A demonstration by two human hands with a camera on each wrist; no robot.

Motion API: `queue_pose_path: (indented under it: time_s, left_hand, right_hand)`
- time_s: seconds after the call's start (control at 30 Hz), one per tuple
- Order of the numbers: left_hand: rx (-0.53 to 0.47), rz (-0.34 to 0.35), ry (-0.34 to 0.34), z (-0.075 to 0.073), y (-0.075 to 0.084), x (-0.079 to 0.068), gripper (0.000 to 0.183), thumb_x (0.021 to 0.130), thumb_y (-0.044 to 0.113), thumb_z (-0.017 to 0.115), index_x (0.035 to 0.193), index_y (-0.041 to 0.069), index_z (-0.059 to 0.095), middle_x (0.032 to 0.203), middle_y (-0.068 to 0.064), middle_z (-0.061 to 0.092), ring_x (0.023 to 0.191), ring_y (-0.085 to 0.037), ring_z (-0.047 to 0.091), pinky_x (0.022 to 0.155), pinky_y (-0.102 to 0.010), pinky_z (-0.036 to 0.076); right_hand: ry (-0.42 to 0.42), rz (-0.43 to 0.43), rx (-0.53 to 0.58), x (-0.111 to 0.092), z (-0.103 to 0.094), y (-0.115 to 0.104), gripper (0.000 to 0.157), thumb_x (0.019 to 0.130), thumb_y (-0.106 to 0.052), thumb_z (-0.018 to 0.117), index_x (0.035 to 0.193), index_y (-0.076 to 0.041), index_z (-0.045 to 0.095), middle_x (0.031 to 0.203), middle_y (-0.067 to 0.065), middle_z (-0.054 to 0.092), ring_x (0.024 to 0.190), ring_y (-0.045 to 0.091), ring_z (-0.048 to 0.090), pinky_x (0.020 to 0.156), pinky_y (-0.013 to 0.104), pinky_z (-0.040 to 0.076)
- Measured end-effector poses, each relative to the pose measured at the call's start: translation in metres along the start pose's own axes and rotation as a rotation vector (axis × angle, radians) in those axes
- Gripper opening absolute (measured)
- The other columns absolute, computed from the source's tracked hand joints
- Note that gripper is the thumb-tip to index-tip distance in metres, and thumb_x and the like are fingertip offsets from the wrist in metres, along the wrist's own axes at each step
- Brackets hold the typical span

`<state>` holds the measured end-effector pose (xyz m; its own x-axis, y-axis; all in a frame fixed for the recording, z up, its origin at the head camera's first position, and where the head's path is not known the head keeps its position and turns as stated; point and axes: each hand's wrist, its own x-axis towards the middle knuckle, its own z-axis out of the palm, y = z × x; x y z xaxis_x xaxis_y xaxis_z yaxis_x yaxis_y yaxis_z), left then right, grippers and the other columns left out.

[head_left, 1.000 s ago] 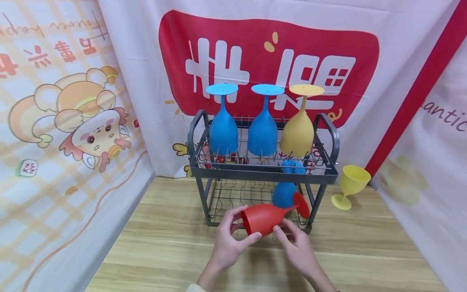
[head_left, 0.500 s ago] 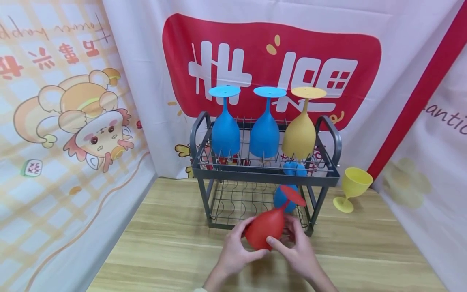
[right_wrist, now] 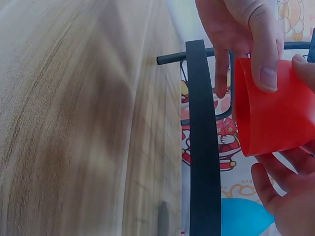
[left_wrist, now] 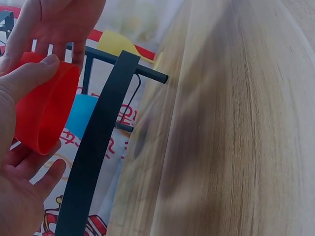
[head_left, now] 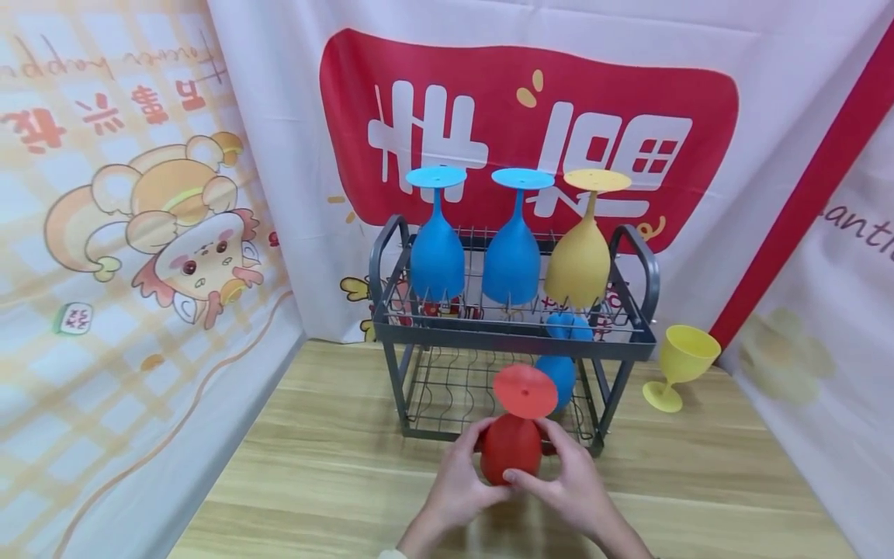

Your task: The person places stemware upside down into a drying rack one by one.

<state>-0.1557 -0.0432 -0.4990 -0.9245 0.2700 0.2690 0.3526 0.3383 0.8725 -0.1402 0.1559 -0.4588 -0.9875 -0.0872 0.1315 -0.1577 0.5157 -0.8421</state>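
A red goblet is held upside down between both hands, in front of the dark wire rack, its round foot facing up. My left hand grips the bowl from the left, thumb at the front. From the right, my right hand grips the same bowl, its thumb across the front. Both wrist views show the goblet's open rim facing the wooden table and apart from it. On the rack's top tier stand two upturned blue goblets and an upturned yellow goblet.
Another blue goblet is on the lower tier at the right, partly hidden. A bright yellow goblet stands upright on the wooden table, right of the rack. Printed cloth hangs behind and at the sides.
The red goblet has turned from lying sideways, foot to the right, to upside down with its foot up. Both hands have shifted their hold round the bowl.
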Motion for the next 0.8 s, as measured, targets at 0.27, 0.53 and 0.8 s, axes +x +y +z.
queue_pose_path:
  time_s: [0.27,0.53,0.8]
  left_hand:
    - [0.006,0.003,-0.034,-0.003,-0.001,0.001,0.085,0.080,0.034,0.094,0.151,0.032,0.049,0.140,0.008,0.067,0.121,-0.011,0.064,0.103,-0.037,0.058]
    - [-0.158,-0.055,0.162,-0.025,-0.015,-0.002,0.075,0.081,0.032,0.093,0.146,0.033,0.055,0.145,0.011,0.064,0.134,-0.023,0.060,0.113,-0.038,0.051]
    - [-0.241,-0.259,0.617,-0.054,-0.041,0.005,0.064,0.087,0.023,0.088,0.142,0.014,0.057,0.146,-0.005,0.059,0.132,-0.034,0.053,0.109,-0.047,0.046]
  right_hand:
    - [0.011,-0.027,0.022,-0.003,0.003,0.000,0.077,0.079,-0.039,0.094,0.145,-0.025,0.057,0.131,-0.005,0.071,0.112,0.015,0.067,0.093,0.032,0.061]
    - [0.043,0.038,0.027,-0.001,0.000,0.003,0.081,0.080,-0.038,0.094,0.149,-0.025,0.053,0.137,-0.003,0.069,0.117,0.019,0.067,0.093,0.027,0.059]
    - [0.035,0.094,0.045,-0.002,0.002,0.007,0.083,0.079,-0.036,0.095,0.149,-0.023,0.053,0.135,0.000,0.069,0.115,0.021,0.066,0.100,0.047,0.061]
